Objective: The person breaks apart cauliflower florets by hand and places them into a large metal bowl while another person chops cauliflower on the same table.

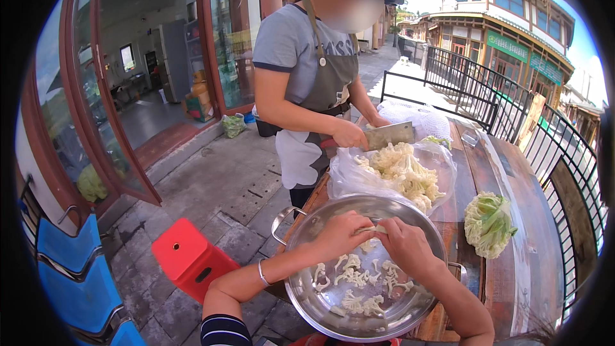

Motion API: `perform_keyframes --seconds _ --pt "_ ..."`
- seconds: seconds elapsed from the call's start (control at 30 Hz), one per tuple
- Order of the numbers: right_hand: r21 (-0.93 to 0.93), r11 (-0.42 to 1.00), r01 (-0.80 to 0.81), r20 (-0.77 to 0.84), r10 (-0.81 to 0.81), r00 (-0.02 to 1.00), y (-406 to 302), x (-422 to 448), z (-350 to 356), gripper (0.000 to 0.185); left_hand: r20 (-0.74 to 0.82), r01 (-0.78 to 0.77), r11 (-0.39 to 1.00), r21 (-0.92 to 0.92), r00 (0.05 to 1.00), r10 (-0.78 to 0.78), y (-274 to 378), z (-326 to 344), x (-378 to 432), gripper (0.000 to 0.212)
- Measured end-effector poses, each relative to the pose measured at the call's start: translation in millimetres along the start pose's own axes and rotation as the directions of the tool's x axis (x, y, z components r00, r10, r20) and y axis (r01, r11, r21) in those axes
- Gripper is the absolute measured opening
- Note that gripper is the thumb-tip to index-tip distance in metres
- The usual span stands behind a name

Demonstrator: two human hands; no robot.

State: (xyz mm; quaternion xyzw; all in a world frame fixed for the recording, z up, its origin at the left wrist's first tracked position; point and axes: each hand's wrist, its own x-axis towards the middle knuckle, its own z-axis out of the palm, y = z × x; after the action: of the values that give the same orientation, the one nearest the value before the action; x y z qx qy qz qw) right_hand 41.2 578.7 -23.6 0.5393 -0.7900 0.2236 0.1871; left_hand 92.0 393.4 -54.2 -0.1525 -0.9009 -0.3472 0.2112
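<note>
My left hand (343, 233) and my right hand (401, 242) meet above a wide stainless steel basin (307, 293). Between them they pinch a pale piece of cauliflower (372, 229), mostly covered by the fingers. Loose cauliflower florets (355, 276) lie scattered on the basin's bottom. Just beyond the rim, a clear plastic bag (350, 173) holds a heap of cut cauliflower (403, 168). A whole cauliflower with green leaves (487, 226) rests on the wooden table (461, 192) to the right.
Across from me a person in an apron (307, 77) holds a cleaver (389, 135) over the bag. White mesh (418, 117) lies behind it. A red plastic stool (192, 254) and blue chairs (79, 293) stand at left. A black metal railing (461, 67) runs along the right.
</note>
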Motion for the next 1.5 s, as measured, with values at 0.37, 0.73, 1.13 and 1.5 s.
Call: perform_keyframes --seconds 0.37,0.73,1.13,1.5 --pt "0.479 0.803 -0.355 0.264 0.255 0.93 12.9 3.8 -15.8 0.018 0.239 0.185 0.922 -0.341 0.965 -0.106 -2.2 -9.2 6.3 0.026" --pt "0.512 0.852 -0.109 0.177 0.019 0.984 34.1 0.1 -14.9 0.022 0.223 0.393 0.508 -0.766 0.904 -0.364 6.0 -22.1 9.6 0.021" --pt "0.681 0.619 -0.391 0.303 0.248 0.92 20.8 2.3 2.9 0.028 0.155 0.285 0.749 -0.598 0.958 -0.24 0.2 -10.6 7.9 0.022" --pt "0.571 0.756 -0.318 0.194 0.252 0.948 17.9 4.2 7.2 0.025 0.206 0.302 0.751 -0.587 0.953 -0.223 -3.1 -7.1 6.2 0.024"
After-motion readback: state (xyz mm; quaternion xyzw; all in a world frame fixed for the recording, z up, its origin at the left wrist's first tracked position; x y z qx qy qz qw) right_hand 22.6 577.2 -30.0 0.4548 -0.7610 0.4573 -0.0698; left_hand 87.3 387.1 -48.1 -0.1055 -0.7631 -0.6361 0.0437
